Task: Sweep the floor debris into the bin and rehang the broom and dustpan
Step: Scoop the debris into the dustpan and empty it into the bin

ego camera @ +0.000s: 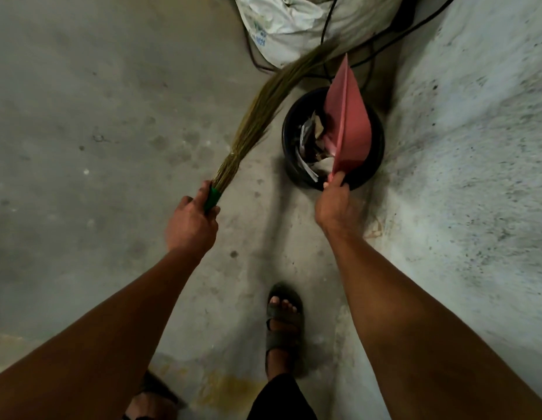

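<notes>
Dustpan (350,122), pink, tipped on edge over the dark round bin (375,165), its handle gripped by the curled fingers of the right hand (336,204). Broom (260,116) held up off the floor (97,116) by its green handle, left hand (191,222) wrapped round it, bristles arching toward the white sack (287,16). Paper scraps (312,137) inside the bin.

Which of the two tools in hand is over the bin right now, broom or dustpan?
The pink dustpan, gripped by the right hand, is tipped over the black bin. The broom, in the left hand, points away over bare floor.
</notes>
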Demonstrator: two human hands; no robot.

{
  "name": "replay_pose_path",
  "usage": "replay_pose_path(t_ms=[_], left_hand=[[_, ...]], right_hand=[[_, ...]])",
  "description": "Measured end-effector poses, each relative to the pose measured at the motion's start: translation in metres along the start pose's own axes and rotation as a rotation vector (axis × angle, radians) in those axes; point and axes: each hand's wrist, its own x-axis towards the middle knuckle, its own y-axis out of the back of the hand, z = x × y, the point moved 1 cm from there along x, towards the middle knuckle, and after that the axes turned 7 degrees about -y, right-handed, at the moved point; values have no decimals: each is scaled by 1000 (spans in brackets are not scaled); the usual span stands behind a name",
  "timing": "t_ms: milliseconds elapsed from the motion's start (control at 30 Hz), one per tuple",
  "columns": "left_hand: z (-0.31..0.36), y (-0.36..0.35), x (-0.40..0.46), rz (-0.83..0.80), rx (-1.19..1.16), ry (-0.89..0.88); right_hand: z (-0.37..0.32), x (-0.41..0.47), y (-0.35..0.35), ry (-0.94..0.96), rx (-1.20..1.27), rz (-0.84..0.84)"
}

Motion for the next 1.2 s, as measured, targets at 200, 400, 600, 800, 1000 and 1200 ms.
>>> replay_pose_path(t_ms=[200, 400, 600, 800, 1000, 1200], left_hand=[[3, 11, -22, -15, 9, 9], [11, 31, -27, -8, -38, 20], [12, 33, -15, 13, -39, 3], [0, 15, -12, 12, -27, 24], [-5, -2, -12, -5, -20, 28], [1, -12, -10, -35, -26, 44]], right_hand=[[20, -9, 27, -39, 67, 115], [21, -60, 60, -92, 194, 327], [-11, -66, 53, -10, 118, 213], [-14, -26, 28, 0, -17, 36], [10, -6, 14, 55, -105, -4], [12, 9, 16, -20, -91, -70]])
